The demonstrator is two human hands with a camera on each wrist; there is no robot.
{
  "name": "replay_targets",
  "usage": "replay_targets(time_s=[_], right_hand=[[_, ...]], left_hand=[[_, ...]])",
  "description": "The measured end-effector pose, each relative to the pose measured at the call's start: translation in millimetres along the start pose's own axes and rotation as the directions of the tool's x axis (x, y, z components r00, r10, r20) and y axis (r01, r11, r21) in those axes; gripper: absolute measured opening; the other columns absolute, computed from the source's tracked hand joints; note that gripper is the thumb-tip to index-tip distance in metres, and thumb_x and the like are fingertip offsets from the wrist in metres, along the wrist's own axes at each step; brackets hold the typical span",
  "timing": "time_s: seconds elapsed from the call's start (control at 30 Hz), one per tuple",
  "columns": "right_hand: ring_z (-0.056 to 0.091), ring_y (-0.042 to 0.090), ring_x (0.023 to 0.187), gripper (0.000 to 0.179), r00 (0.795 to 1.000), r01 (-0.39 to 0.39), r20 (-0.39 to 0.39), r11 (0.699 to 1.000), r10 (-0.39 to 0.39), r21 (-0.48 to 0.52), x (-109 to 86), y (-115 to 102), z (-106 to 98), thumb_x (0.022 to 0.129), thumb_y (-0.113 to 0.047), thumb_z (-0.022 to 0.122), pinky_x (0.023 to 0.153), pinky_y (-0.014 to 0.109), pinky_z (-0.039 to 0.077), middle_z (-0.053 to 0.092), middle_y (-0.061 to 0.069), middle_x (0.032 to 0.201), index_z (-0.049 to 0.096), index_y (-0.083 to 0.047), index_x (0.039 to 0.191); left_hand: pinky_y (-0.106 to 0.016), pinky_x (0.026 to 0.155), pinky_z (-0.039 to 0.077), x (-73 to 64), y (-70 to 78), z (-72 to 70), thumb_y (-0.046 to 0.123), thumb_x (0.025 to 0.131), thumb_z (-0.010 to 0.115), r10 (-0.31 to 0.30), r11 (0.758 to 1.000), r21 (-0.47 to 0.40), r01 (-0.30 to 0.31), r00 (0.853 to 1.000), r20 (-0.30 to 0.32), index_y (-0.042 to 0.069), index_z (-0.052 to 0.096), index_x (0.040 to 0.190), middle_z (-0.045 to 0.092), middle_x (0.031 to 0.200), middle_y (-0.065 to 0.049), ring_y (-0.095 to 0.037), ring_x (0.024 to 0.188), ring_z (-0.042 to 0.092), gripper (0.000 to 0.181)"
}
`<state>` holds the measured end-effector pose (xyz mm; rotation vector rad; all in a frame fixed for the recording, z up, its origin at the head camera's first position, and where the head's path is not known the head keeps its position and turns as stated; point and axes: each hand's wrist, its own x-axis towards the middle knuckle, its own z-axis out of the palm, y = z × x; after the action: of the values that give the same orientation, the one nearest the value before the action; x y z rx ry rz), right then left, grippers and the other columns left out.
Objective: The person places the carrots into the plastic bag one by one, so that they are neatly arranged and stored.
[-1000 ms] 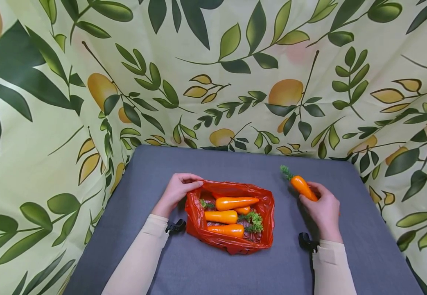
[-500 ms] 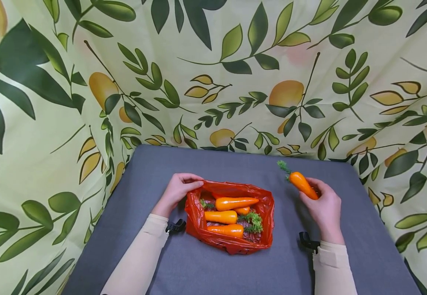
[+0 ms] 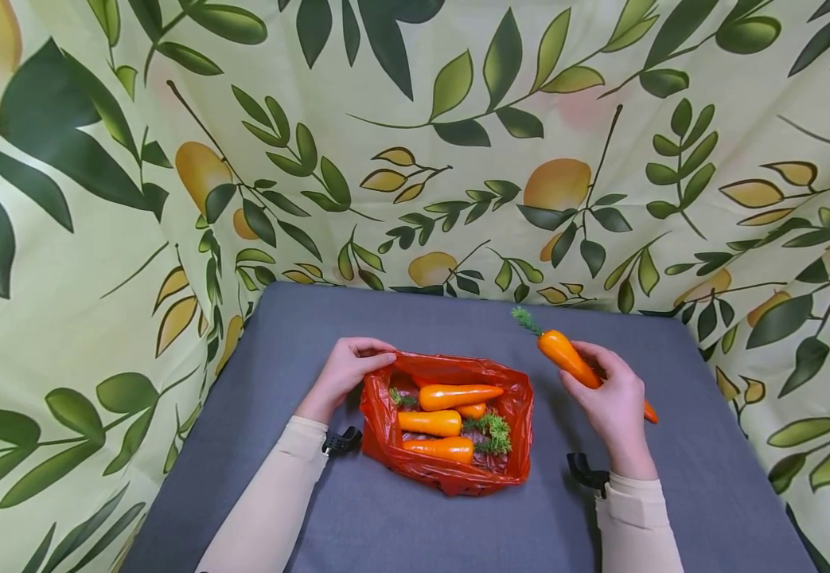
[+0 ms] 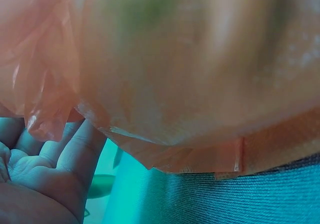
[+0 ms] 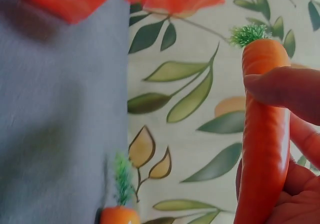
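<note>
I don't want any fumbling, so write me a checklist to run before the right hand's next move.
1. Bag steadied: ok. The left hand pinches the rim of the red bag at its far left corner.
2. Bag mouth open: ok. The carrots inside show from above.
3. Carrot gripped: ok. The right hand has its thumb and fingers around the held carrot.
4. Held carrot over the bag mouth: not ok. It is off to the bag's right.
5. Extra carrot clear of the hand: cannot tell. The right wrist view shows only the top of another carrot.
</note>
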<state>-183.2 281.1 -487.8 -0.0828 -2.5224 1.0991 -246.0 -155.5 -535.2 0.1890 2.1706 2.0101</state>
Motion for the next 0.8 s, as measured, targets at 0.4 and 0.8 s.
replay_targets(time_s=[0.4, 0.8], right_hand=[[0.067, 0.020, 0.102, 0.050, 0.985, 0.166, 0.035, 0.983, -0.169, 0.076, 0.1, -34, 28, 0.089, -0.008, 0.093, 0.082, 0.006, 0.048, 0.077, 0.009, 0.121, 0.079, -0.014, 0.136], [0.070, 0.022, 0.105, 0.049, 0.961, 0.242, 0.107, 0.962, -0.256, 0.130, -6.7, -65, 42, 0.089, -0.007, 0.093, 0.085, 0.012, 0.054, 0.077, 0.004, 0.123, 0.079, -0.019, 0.134]], left_hand=[[-0.032, 0.077, 0.070, 0.1, -3.0, -0.9, 0.020, 0.101, 0.085, -0.010, 1.000, 0.009, 0.010, 1.000, 0.001, 0.003, 0.084, 0.121, 0.084, 0.110, -0.010, -0.019, 0.087, 0.079, 0.026], [-0.032, 0.075, 0.070, 1.8, -2.5, 0.5, 0.019, 0.100, 0.086, -0.003, 1.000, 0.014, 0.003, 1.000, -0.002, 0.003, 0.085, 0.120, 0.084, 0.108, -0.010, -0.019, 0.085, 0.078, 0.026]])
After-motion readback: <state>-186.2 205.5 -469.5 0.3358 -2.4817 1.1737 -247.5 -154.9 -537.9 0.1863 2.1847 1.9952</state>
